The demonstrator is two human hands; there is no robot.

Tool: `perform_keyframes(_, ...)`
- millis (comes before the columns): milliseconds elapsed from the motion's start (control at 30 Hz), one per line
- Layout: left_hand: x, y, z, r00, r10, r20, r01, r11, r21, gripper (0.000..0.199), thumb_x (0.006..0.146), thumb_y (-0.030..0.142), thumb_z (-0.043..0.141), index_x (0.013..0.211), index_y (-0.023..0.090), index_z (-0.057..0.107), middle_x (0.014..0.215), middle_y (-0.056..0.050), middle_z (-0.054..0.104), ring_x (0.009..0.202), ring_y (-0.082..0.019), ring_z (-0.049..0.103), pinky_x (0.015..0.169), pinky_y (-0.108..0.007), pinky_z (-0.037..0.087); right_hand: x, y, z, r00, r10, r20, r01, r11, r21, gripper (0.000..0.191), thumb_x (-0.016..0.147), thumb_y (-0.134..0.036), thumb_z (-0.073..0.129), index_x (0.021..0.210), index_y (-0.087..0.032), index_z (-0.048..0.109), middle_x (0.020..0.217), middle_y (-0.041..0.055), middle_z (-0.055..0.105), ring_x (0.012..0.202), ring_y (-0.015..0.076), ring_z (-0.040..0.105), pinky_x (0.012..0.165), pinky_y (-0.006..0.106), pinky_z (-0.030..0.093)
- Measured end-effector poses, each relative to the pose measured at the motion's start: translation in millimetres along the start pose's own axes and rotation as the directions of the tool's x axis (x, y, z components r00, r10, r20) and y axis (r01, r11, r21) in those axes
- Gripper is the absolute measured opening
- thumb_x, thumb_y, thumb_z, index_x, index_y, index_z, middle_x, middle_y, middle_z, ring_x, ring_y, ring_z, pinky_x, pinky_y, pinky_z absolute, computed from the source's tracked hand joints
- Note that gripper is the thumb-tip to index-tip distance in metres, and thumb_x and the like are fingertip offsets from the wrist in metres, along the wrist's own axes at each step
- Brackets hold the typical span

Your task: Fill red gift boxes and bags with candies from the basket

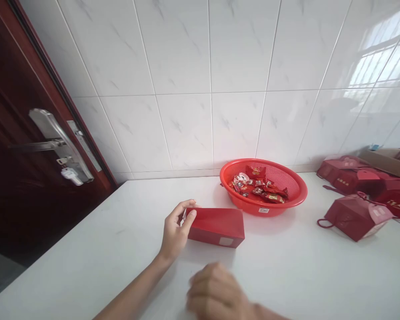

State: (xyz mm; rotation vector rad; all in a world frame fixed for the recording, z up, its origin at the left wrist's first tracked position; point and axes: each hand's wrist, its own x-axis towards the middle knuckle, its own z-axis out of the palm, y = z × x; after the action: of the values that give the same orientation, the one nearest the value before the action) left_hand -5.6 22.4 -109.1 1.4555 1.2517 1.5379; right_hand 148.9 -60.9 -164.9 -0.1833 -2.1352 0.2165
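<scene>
White tiled wall behind, dark red door with a metal handle at the left, window glare on the tiles at upper right. I am looking down on a white table set against that wall.

Containers first. A round red basket of perforated plastic stands near the wall, right of centre. It holds a loose heap of small wrapped candies, mostly red wrappers, piled toward its left side; the right part of the basket floor shows bare. At the far right I note a cluster of red gift boxes with cord handles, the nearest lying on its side; whether they hold anything I cannot tell.

The red box lies flat on the table, just in front of the basket and close to it, apart from the gift boxes. It is long and rectangular, plain red, with a small pale label on its near face.

The left hand grips the box's left end, thumb and fingers pinched about the end flap. The right hand is at the bottom edge, blurred, fingers curled loosely, holding nothing that I can see and clear of the box.
</scene>
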Motion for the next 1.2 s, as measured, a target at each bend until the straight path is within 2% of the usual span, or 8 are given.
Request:
perform_keyframes(67,-3.7,-6.1,-2.9,0.998,-0.06,-0.001,0.06,0.997,-0.042,0.027,0.076,0.043,0.075,0.095,0.023,0.074,0.109,-0.009,0.075,0.111,-0.03,0.065,0.092,-0.037,0.049,-6.6,10.2,-28.8,0.968,0.132,-0.214,-0.171,0.97,-0.175,0.05,0.089,-0.005,0.054,0.136,-0.022,0.05,0.108,0.0123,0.069,0.108,0.028,0.066,0.091,0.048,0.058)
perform_keyframes(200,-8.2,-10.8,-5.8,0.978,-0.21,0.013,0.21,0.968,-0.135,0.031,0.073,0.045,0.077,0.095,0.023,0.075,0.107,-0.008,0.073,0.102,-0.029,0.066,0.084,-0.035,0.05,-18.9,27.8,-73.3,0.829,0.352,-0.434,-0.514,0.787,-0.343,0.068,0.086,-0.025,0.072,0.146,-0.026,0.04,0.139,0.0176,0.057,0.133,0.036,0.052,0.105,0.059,0.047)
perform_keyframes(300,-7.8,-8.2,-7.0,0.961,-0.276,0.01,0.272,0.939,-0.211,0.034,0.066,0.044,0.081,0.091,0.022,0.075,0.102,-0.006,0.073,0.093,-0.026,0.066,0.076,-0.032,0.049,-25.6,39.5,-81.7,0.699,0.621,-0.356,-0.692,0.713,-0.115,0.089,0.083,-0.046,0.077,0.154,-0.028,0.027,0.147,0.0176,0.052,0.137,0.0357,0.05,0.106,0.057,0.048)
perform_keyframes(367,-6.2,-5.9,-9.2,0.947,-0.32,-0.005,0.306,0.909,-0.285,0.036,0.061,0.043,0.084,0.088,0.021,0.075,0.097,-0.005,0.072,0.085,-0.023,0.065,0.069,-0.029,0.048,-27.2,42.8,-78.3,0.658,0.722,-0.213,-0.733,0.679,0.037,0.097,0.081,-0.053,0.077,0.156,-0.028,0.022,0.148,0.0178,0.051,0.138,0.0346,0.05,0.107,0.055,0.048)
perform_keyframes(533,-1.5,-5.7,-17.3,0.887,-0.462,0.002,0.411,0.787,-0.46,0.044,0.05,0.037,0.091,0.087,0.021,0.072,0.079,0.0,0.069,0.066,-0.016,0.06,0.056,-0.025,0.043,-19.1,34.5,-65.5,0.667,0.745,-0.023,-0.728,0.658,0.194,0.086,0.08,-0.052,0.078,0.15,-0.024,0.037,0.149,0.0165,0.051,0.135,0.0333,0.052,0.108,0.049,0.047)
perform_keyframes(733,-1.7,-14.5,-16.5,0.905,-0.425,-0.014,0.374,0.812,-0.448,0.041,0.055,0.04,0.092,0.087,0.022,0.074,0.081,0.001,0.067,0.072,-0.015,0.059,0.063,-0.024,0.046,-15.7,26.5,-65.9,0.684,0.712,-0.158,-0.71,0.699,0.08,0.067,0.08,-0.039,0.076,0.139,-0.025,0.046,0.132,0.0101,0.064,0.117,0.0287,0.063,0.096,0.041,0.054)
perform_keyframes(1000,-4.3,-19.6,-15.5,0.92,-0.387,0.065,0.387,0.865,-0.32,0.033,0.067,0.054,0.078,0.063,0.023,0.067,0.078,-0.006,0.069,0.082,-0.025,0.064,0.072,-0.033,0.052,-15.8,22.2,-73.8,0.835,0.465,-0.294,-0.54,0.793,-0.281,0.07,0.081,-0.031,0.074,0.142,-0.027,0.039,0.123,0.0112,0.066,0.105,0.028,0.066,0.085,0.04,0.057)
perform_keyframes(1200,-3.8,-15.4,-15.9,0.89,-0.374,0.261,0.448,0.82,-0.356,0.046,0.073,0.064,0.062,0.071,0.02,0.076,0.089,-0.013,0.077,0.098,-0.034,0.068,0.086,-0.043,0.054,-9.6,15.2,-75.9,0.748,0.585,-0.315,-0.649,0.745,-0.158,0.064,0.082,-0.033,0.073,0.138,-0.026,0.043,0.124,0.0109,0.066,0.107,0.0276,0.067,0.084,0.037,0.058)
